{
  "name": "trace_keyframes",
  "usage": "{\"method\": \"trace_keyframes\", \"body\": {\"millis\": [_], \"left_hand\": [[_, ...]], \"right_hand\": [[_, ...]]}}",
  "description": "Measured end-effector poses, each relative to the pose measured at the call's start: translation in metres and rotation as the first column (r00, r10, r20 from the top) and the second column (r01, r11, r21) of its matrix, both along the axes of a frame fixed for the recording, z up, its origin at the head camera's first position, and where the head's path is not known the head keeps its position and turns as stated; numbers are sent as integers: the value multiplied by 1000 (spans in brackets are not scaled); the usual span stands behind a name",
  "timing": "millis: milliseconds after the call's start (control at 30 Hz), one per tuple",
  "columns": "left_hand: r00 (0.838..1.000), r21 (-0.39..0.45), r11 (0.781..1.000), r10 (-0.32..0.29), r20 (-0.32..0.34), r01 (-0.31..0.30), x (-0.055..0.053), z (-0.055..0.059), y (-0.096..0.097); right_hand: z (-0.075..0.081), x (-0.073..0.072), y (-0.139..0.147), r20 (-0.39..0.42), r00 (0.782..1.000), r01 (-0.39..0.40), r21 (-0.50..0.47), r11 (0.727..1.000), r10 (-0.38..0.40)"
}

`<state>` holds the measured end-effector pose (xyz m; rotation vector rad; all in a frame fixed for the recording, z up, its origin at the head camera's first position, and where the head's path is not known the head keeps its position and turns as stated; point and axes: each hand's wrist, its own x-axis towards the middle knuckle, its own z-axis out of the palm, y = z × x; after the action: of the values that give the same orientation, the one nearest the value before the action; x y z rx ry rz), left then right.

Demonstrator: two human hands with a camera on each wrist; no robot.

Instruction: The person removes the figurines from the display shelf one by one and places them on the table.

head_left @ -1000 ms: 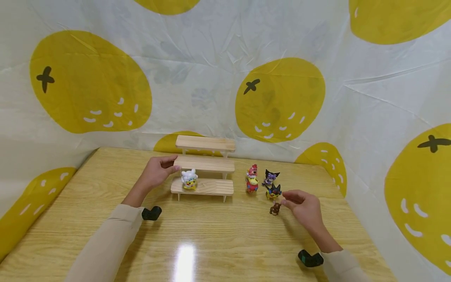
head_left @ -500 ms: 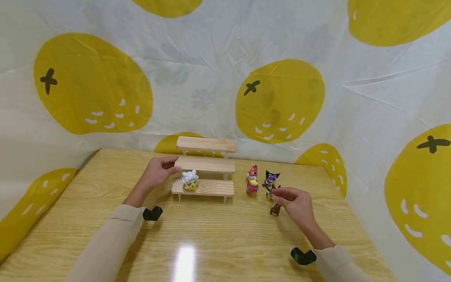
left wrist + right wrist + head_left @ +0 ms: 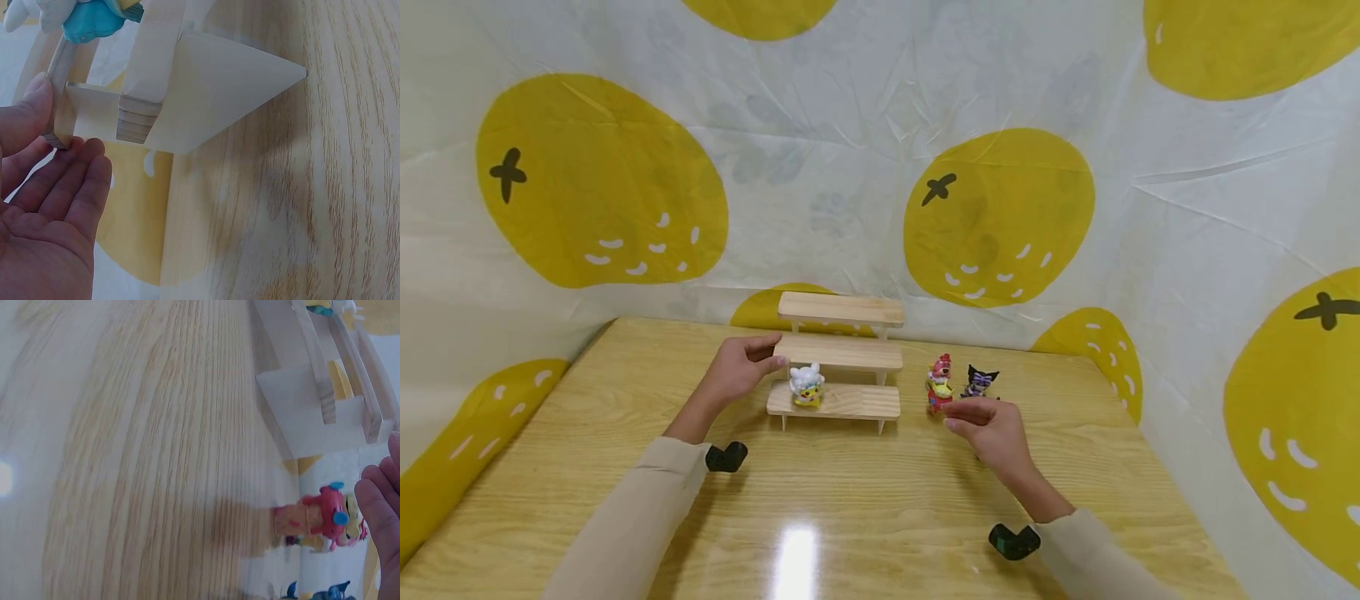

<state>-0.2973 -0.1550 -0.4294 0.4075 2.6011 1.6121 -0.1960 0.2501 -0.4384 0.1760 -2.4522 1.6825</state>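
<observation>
My left hand (image 3: 737,375) grips the left end of the middle board of a three-tier wooden display stand (image 3: 842,352), thumb above and fingers below in the left wrist view. On the lowest board stands a figurine with a white fluffy hood (image 3: 806,385). My right hand (image 3: 992,433) reaches over the table with its fingers extended, their tips at a red figurine with a yellow top (image 3: 939,392). In the right wrist view the fingers (image 3: 378,515) lie beside that red figurine (image 3: 312,515). Smaller figurines at the front right are mostly hidden behind this hand.
A pinkish-red figurine (image 3: 940,367) stands behind the red one, and a black-eared purple figurine (image 3: 979,381) to its right. The wooden table (image 3: 865,500) meets a white curtain (image 3: 820,200) with yellow fruit prints at the back and sides.
My right hand has moved left from beside the small brown and yellow-black figurines to the red one, now covering them. The left hand stays on the stand.
</observation>
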Motion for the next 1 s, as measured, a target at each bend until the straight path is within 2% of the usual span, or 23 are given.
{"method": "trace_keyframes", "body": {"millis": [233, 433, 600, 867, 1000], "left_hand": [[1000, -9, 1000, 21, 8, -21, 1, 1, 0], [1000, 6, 1000, 17, -3, -17, 0, 1, 1], [1000, 5, 1000, 6, 4, -6, 2, 3, 4], [1000, 2, 1000, 4, -5, -4, 3, 3, 3], [1000, 1, 1000, 10, -5, -10, 2, 3, 3]], "right_hand": [[0, -8, -25, 25, 998, -58, -59, 997, 60], [4, -14, -47, 40, 997, -68, -50, 996, 70], [4, -20, -62, 33, 994, -99, -88, 991, 103], [10, -27, -91, 36, 985, -164, -125, 978, 170], [13, -30, -108, 67, 975, -198, -157, 968, 211]]}}
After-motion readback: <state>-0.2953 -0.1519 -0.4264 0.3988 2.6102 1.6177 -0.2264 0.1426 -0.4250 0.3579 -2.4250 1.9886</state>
